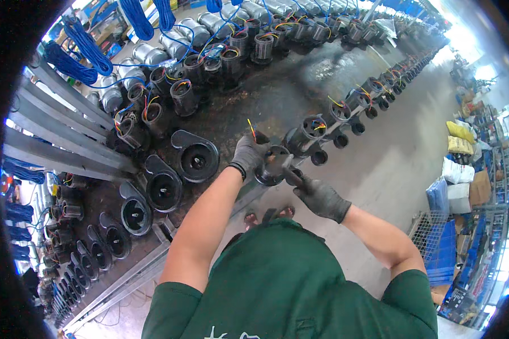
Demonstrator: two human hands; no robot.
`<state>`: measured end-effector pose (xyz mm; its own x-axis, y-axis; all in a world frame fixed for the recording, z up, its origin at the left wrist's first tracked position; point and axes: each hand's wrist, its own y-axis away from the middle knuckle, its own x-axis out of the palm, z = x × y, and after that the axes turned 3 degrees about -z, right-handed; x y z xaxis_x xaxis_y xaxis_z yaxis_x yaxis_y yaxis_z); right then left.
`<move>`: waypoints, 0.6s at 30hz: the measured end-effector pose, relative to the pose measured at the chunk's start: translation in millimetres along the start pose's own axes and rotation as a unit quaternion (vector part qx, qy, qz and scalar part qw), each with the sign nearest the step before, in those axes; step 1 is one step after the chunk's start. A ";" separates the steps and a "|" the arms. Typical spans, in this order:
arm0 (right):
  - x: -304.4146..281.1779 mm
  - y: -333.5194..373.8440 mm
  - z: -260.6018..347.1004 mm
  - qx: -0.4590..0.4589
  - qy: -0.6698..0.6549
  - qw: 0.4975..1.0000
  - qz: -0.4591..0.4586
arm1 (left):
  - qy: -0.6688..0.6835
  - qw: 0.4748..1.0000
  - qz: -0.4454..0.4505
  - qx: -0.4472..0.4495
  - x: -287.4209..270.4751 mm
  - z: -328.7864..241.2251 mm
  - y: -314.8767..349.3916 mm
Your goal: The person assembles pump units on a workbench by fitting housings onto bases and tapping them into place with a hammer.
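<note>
A dark pump unit [274, 163] with a round body stands at the bench edge in front of me. My left hand [251, 151], in a dark grey glove, is closed on its left side. Beside those fingers, short yellow, blue and red wires [251, 129] stick up. My right hand [324, 200], also gloved, is closed around the short spout on the unit's right side; its fingertips are partly hidden. Just beyond stands another pump unit [314, 127] with coloured wires inside its open top. To the left lie black volute casings [198, 161], open side up.
A row of wired pump units [373, 85] runs along the bench edge to the far right. Wired motor cores [184, 97] and silver motor shells [192, 33] stand at the back with blue cable coils [136, 20]. Grey metal bars [68, 138] rise on the left. Sacks [460, 145] and boxes line the right.
</note>
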<state>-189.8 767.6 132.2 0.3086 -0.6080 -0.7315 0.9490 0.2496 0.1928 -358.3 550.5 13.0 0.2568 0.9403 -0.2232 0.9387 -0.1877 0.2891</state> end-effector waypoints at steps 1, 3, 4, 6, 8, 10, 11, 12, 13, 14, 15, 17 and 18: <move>5.4 -5.1 -3.4 0.007 0.040 0.998 0.037 | -0.003 1.000 0.002 -0.001 -2.0 5.6 -0.1; 1.5 -17.5 -1.1 -0.014 0.087 0.992 0.092 | 0.087 0.996 -0.002 0.004 -10.3 24.4 -8.7; -5.1 -22.1 4.3 -0.018 0.088 0.992 0.093 | 0.087 0.996 -0.007 0.004 -12.7 33.2 -13.8; -13.5 -22.4 18.8 -0.024 0.064 0.996 0.058 | 0.252 0.966 0.027 -0.048 -16.6 48.4 -13.4; -7.2 -22.4 -6.0 -0.012 0.012 1.000 -0.008 | 0.139 0.990 0.005 -0.010 -5.5 6.2 -3.7; 8.2 -27.3 -35.8 -0.010 -0.047 0.997 -0.064 | 0.104 0.994 0.003 -0.029 -2.3 -12.0 5.4; 14.9 -36.5 -50.2 -0.008 -0.009 0.999 -0.036 | 0.100 0.995 0.004 -0.029 -3.0 -6.8 6.0; 15.7 -47.0 -56.6 -0.011 0.028 1.000 -0.006 | 0.145 0.988 0.008 -0.054 -7.7 5.7 -0.1; 7.9 -50.0 -50.9 -0.016 0.024 1.000 -0.005 | 0.190 0.978 0.011 -0.082 -11.1 15.7 -3.9; -6.2 -48.9 -37.9 -0.004 -0.005 1.000 0.022 | 0.185 0.979 0.009 -0.083 -11.0 20.7 -4.4; -18.7 -46.6 -27.5 0.008 -0.034 0.998 0.047 | 0.204 0.976 0.006 -0.073 -9.9 23.3 -3.1; -28.5 -21.1 -34.1 -0.009 -0.151 0.988 0.023 | 0.179 0.984 -0.008 -0.024 -1.4 6.1 12.0; -36.6 -4.1 -41.5 -0.026 -0.259 0.966 0.000 | 0.172 0.985 -0.002 -0.026 3.5 -0.7 13.3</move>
<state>-207.7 820.1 131.1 0.3135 -0.8995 -0.3044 0.9482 0.2796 0.1505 -345.1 551.5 16.7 0.1514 0.9833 0.1013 0.9240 -0.1772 0.3389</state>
